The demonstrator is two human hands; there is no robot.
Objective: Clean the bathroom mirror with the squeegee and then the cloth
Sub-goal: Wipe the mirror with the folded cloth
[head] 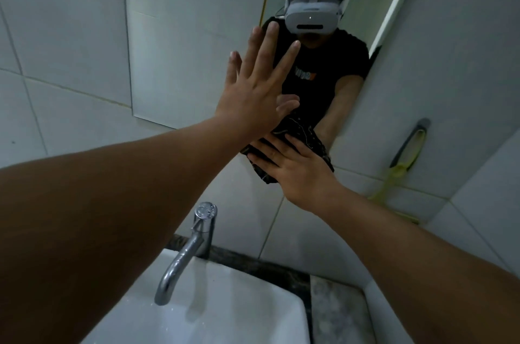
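Note:
The bathroom mirror hangs on the tiled wall above the sink and shows a person's reflection. My left hand is raised flat in front of the glass with fingers spread, holding nothing. My right hand presses a dark patterned cloth flat against the mirror's lower edge, palm on the cloth. The squeegee, with a dark handle and yellow-green blade, leans against the wall tiles to the right, apart from both hands.
A chrome faucet stands over the white sink directly below my arms. A dark stone counter edge runs behind and right of the sink. Tiled walls close in on both sides.

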